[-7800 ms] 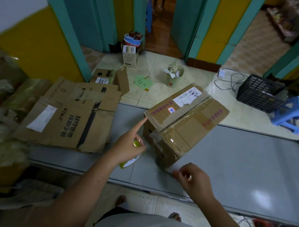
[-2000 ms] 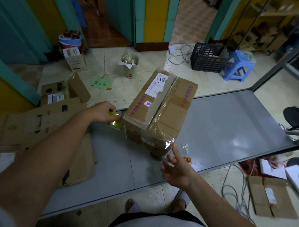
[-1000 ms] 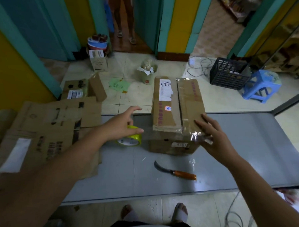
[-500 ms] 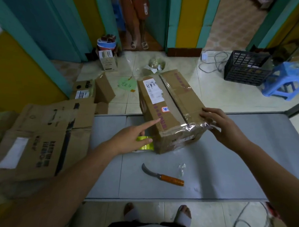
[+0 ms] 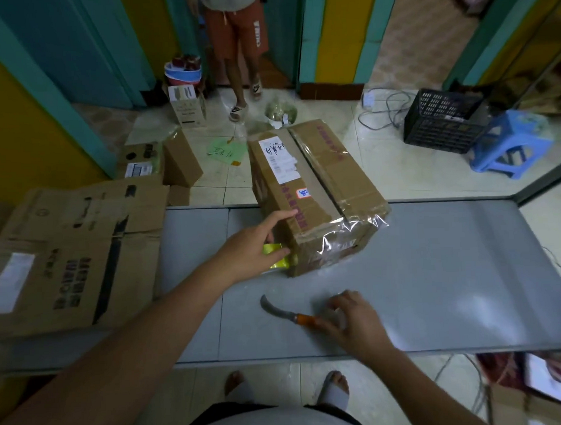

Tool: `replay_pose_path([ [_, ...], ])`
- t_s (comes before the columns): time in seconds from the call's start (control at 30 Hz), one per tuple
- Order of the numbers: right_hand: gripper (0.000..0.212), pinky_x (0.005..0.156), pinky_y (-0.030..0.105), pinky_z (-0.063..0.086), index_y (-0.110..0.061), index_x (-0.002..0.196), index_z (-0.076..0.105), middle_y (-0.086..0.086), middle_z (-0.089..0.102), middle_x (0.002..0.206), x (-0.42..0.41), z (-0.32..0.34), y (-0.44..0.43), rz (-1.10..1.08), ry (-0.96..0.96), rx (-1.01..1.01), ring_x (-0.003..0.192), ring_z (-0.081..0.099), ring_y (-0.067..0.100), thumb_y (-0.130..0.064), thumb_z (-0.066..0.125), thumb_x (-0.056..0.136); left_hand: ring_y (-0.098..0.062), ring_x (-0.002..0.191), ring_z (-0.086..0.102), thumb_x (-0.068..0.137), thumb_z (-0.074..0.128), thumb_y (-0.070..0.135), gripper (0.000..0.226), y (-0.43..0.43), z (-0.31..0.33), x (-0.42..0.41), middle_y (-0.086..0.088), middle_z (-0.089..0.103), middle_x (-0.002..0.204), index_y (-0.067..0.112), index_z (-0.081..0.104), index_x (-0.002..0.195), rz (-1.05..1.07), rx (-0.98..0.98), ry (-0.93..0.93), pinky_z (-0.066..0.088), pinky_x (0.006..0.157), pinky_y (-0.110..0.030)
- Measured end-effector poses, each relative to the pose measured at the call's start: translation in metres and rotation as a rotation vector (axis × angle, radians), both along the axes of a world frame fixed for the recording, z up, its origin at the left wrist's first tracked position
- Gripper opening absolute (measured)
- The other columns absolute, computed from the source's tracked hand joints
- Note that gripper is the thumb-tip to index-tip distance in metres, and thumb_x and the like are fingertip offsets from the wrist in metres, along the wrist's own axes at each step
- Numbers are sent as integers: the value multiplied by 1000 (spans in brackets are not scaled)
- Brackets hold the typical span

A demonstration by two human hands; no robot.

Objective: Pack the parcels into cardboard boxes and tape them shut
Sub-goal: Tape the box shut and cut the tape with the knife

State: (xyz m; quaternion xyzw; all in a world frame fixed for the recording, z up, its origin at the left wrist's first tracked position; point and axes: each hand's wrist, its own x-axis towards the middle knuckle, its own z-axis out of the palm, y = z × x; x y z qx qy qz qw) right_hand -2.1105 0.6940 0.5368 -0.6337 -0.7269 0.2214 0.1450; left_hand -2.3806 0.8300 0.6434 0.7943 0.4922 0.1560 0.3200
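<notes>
The cardboard box (image 5: 317, 194) sits skewed at the far edge of the bench (image 5: 452, 269). Its top seam is taped, loose clear tape is bunched over its near end, and its contents are hidden. The left hand (image 5: 252, 249) grips the yellow tape roll (image 5: 279, 259) against the box's side, forefinger stretched onto the cardboard. The right hand (image 5: 351, 318) is at the handle of the knife (image 5: 285, 312), blurred; gripping or not, I cannot tell. I'd hold the tape taut and cut near the roll. What the black crate (image 5: 439, 122) holds is unclear.

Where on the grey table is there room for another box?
Right of the box and knife, the table is bare. The left end is crowded: flattened cardboard, and the left hand holding the tape roll beside the box.
</notes>
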Motion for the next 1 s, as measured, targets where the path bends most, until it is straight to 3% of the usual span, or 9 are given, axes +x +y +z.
replay_pose_path([
  [0.07, 62, 86, 33, 48, -32, 118, 67, -8, 62, 112, -31, -9, -1, 135, -154, -50, 104, 54, 15, -80, 61, 80, -9, 73, 57, 97, 72, 38, 81, 1, 2, -3, 4, 53, 87, 61, 21, 154, -14, -5, 11, 44, 63, -29],
  [0.17, 42, 102, 36, 41, -27, 132, 60, -1, 59, 131, -50, -26, 8, 149, -308, -105, 121, 50, 22, -53, 55, 99, -9, 75, 58, 96, 72, 40, 81, 2, 6, -6, 5, 53, 88, 63, 19, 153, -29, 0, 38, 43, 63, -28],
  [0.23, 32, 102, 36, 40, -22, 132, 62, 4, 59, 130, -49, -34, 10, 148, -307, -97, 121, 51, 25, -38, 52, 105, -11, 75, 59, 97, 71, 42, 82, 3, 9, -7, 3, 54, 88, 64, 17, 154, -46, 5, 62, 44, 62, -29],
  [0.3, 26, 95, 34, 42, -21, 126, 65, 4, 59, 121, -37, -26, 3, 172, -208, -70, 113, 54, 25, -33, 56, 104, -11, 74, 59, 97, 70, 43, 82, 5, 12, -8, 5, 55, 87, 63, 15, 155, -78, 6, 89, 44, 61, -28],
  [0.43, 12, 78, 28, 50, -31, 113, 60, -9, 55, 105, 4, 24, -32, 62, 209, -146, 87, 59, 9, -32, 62, 102, -7, 78, 59, 104, 58, 44, 72, 13, 18, -14, 10, 56, 91, 68, 12, 154, -130, -26, 120, 44, 65, -30],
  [0.57, 18, 59, 34, 52, -33, 120, 54, 5, 64, 84, 10, 91, -59, -71, 502, -230, 63, 59, 17, -36, 60, 103, -11, 81, 58, 105, 54, 28, 76, 17, 23, -20, 8, 57, 94, 67, 13, 156, -166, -156, 96, 44, 69, -29],
  [0.67, 22, 64, 19, 47, -24, 121, 55, -1, 72, 83, -20, 125, -54, -81, 576, -147, 66, 64, 8, -32, 60, 100, -12, 78, 56, 100, 61, 25, 89, 15, 25, -21, 8, 55, 90, 66, 7, 157, -188, -149, 122, 44, 66, -28],
  [0.77, 18, 62, 24, 50, -28, 121, 53, -5, 73, 81, -48, 131, -41, -97, 594, -162, 67, 66, 11, -29, 59, 104, -12, 75, 52, 100, 64, 25, 94, 14, 24, -20, 4, 53, 88, 64, 2, 158, -206, -191, 114, 46, 69, -32],
  [1.0, 12, 52, 25, 42, -28, 117, 57, 6, 74, 77, -71, 124, -14, -243, 721, -316, 48, 51, 7, -33, 54, 107, -12, 71, 48, 98, 65, 22, 96, 10, 26, -22, 1, 50, 81, 65, 3, 158, -200, -233, 60, 51, 73, -47],
])
